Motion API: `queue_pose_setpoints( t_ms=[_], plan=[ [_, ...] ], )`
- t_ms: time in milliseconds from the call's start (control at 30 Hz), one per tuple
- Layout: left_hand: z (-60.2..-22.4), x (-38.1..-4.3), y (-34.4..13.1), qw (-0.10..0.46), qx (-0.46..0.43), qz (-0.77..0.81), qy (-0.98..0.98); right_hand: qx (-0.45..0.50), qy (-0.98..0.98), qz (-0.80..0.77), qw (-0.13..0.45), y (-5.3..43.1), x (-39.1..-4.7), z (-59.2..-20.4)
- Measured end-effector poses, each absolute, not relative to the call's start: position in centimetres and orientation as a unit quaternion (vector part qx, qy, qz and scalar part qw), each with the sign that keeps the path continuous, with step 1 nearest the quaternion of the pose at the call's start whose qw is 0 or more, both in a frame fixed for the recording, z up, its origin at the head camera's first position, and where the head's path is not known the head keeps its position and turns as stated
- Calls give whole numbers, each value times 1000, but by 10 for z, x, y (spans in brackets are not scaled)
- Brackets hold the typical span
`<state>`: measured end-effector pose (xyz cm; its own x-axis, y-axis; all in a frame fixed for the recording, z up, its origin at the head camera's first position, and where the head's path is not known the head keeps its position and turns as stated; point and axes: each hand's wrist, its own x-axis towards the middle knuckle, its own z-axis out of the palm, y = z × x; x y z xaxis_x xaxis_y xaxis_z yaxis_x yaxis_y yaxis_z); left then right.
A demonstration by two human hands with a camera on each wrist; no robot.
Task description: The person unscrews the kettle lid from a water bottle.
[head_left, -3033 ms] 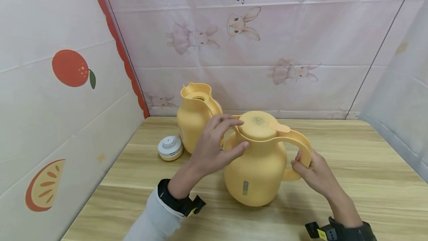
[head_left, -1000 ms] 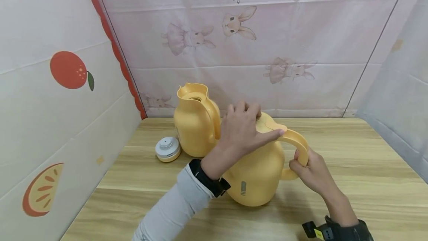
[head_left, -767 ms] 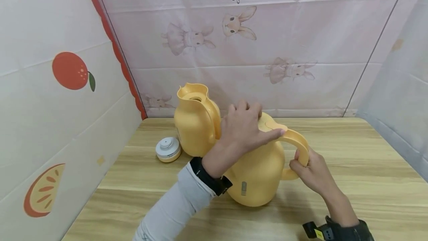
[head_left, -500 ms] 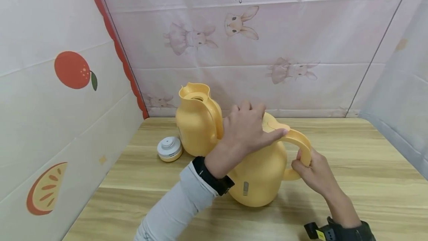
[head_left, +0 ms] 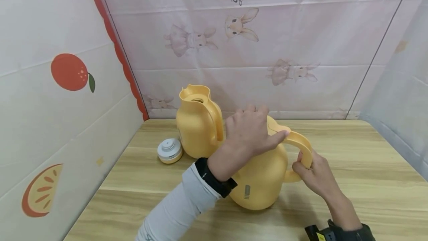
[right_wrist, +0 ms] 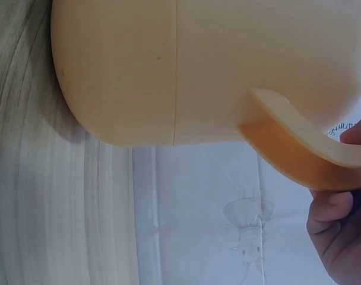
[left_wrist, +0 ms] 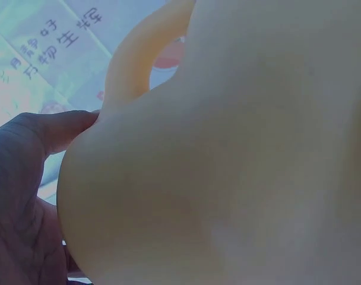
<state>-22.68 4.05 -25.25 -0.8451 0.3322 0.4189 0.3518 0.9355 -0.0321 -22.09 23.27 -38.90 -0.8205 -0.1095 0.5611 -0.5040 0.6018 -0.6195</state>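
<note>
A yellow vacuum jug stands upright on the table in the head view. My right hand grips its handle from the right; in the right wrist view the fingers curl round the handle's lower part. From above, my left hand grips the jug's round lid, hiding most of it, with the thumb stretched to the lid's lever. In the left wrist view the jug's body fills most of the picture, and the left thumb lies near the handle. The far fingertips are hidden in the head view.
Behind and left stands a second yellow jug, its mouth uncovered. A white and yellow stopper-like lid lies beside it. The wooden table ends at a printed cloth wall behind, with another wall at the left.
My left hand has come from beside the jug onto its lid, then shifted slightly right and nearer. The right hand keeps its grip on the handle; the jug stays in place.
</note>
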Motion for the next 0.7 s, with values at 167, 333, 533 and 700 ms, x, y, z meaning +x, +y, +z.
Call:
queue_pose_setpoints(
  t_ms=[167, 333, 533, 700],
  plan=[
    [-250, -227, 41, 203, -182, -24, -962, 180, -861, 406, 247, 233, -221, -390],
    [-246, -226, 44, 191, -181, -15, -965, 176, -863, 404, 248, 234, -220, -391],
    [-246, -228, 50, 198, -166, 30, -966, 181, -860, 409, 244, 232, -216, -390],
    [-239, -238, 50, 197, -132, 49, -970, 217, -852, 412, 239, 227, -215, -388]
  ],
)
